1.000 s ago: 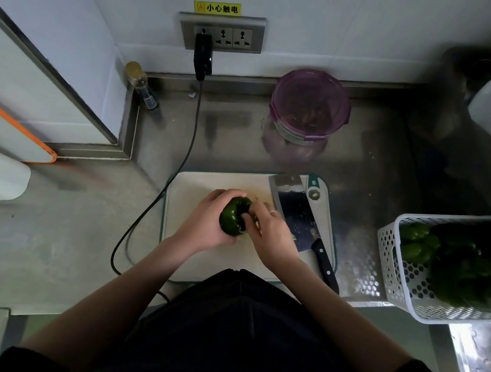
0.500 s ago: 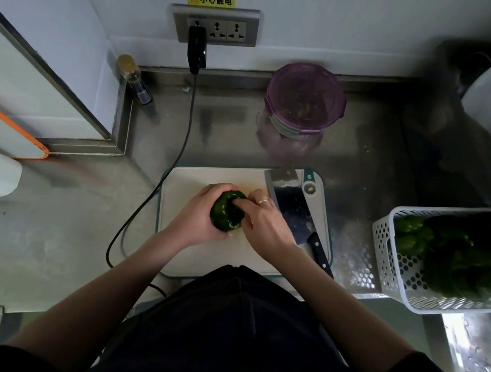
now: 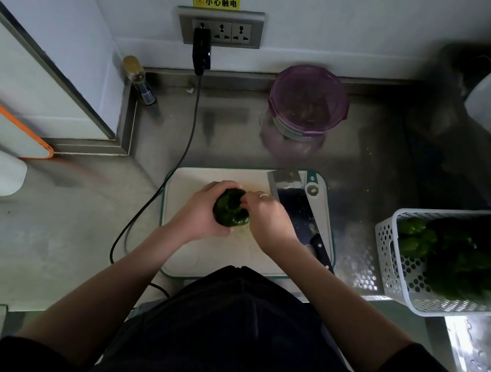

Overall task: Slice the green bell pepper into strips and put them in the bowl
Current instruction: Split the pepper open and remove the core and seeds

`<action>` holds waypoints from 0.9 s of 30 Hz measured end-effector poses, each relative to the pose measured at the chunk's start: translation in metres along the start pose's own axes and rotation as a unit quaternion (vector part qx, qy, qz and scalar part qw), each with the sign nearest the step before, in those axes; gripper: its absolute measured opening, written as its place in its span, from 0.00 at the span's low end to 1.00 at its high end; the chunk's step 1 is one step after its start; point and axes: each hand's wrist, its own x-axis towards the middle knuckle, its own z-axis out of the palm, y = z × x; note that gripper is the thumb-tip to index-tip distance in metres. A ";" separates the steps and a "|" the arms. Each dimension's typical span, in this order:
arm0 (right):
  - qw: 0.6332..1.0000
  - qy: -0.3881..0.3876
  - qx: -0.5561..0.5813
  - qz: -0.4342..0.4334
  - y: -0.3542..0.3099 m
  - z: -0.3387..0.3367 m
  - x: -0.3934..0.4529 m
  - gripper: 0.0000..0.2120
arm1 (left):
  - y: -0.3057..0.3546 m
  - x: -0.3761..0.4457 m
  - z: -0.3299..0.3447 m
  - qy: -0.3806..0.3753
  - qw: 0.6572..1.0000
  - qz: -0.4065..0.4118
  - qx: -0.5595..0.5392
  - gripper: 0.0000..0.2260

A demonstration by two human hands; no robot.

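Both hands are on the dark green bell pepper over the middle of the white rectangular cutting board: left hand cups it from nine o'clock, fingers curled round it, right hand pinches its top from three o'clock. The steel cleaver lies just right of the right hand, blade toward twelve o'clock, so that hand looks nearer. The purple-lidded round bowl sits well apart at twelve o'clock, with bare counter between.

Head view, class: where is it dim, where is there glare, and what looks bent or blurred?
Head view: dim overall, the green bell pepper nearly black between the left hand and right hand; glare on the wet steel beside the white basket; wide-angle lens bends the wall edges; the purple bowl stays fairly sharp, corners soft.
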 end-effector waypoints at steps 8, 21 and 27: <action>0.973 -0.047 0.219 0.057 0.019 -0.014 0.015 0.06 | 0.001 0.002 0.000 -0.016 0.999 0.029 0.031 0.36; 0.975 0.009 -0.074 -0.209 -0.001 -0.026 0.010 0.13 | -0.002 0.009 -0.012 -0.058 0.998 -0.003 0.016 0.35; 0.993 0.097 0.034 -0.065 0.013 -0.028 0.010 0.10 | -0.006 0.008 -0.012 -0.017 0.999 -0.021 -0.018 0.35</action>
